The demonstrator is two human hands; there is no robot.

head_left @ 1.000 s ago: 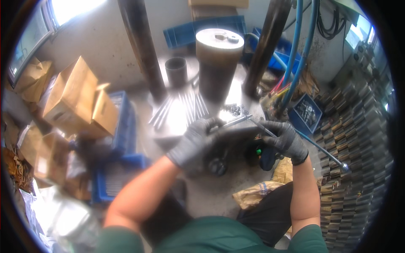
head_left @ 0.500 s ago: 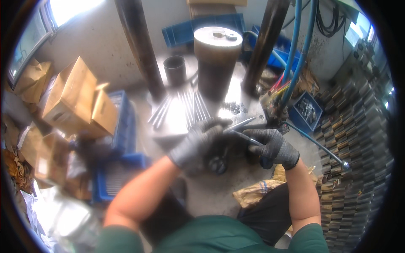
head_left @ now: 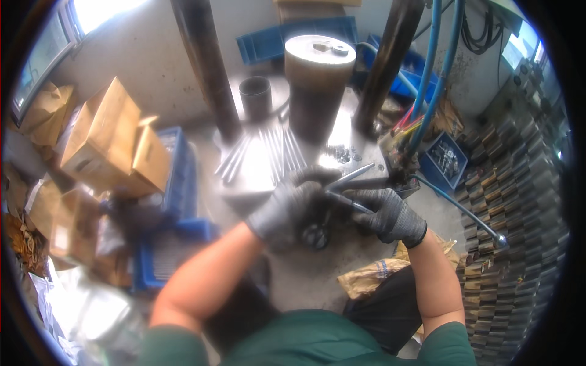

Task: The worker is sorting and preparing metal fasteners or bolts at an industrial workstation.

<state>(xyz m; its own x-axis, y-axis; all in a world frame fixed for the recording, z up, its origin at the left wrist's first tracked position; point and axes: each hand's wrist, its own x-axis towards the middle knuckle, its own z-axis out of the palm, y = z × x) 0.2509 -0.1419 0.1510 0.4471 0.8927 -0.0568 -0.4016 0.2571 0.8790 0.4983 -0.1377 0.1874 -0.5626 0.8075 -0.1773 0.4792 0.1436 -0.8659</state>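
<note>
Head view. Both hands wear grey knit gloves and meet above the front edge of a metal table [head_left: 342, 137]. The left hand [head_left: 287, 207] is curled, its grip closed around the near end of a slim metal rod [head_left: 351, 177] that slants up and to the right. The right hand [head_left: 387, 213] is also closed, pinching a second thin metal rod [head_left: 345, 204] just beside the first; the two hands nearly touch. Behind them on the table lie a fan of loose steel rods [head_left: 262, 155], a scatter of small nuts [head_left: 342, 152], a short dark sleeve [head_left: 255, 97] and a tall brown cylinder [head_left: 317, 85]. Cardboard boxes [head_left: 104, 137] stand at left, blue hoses [head_left: 433, 73] hang at right.
</note>
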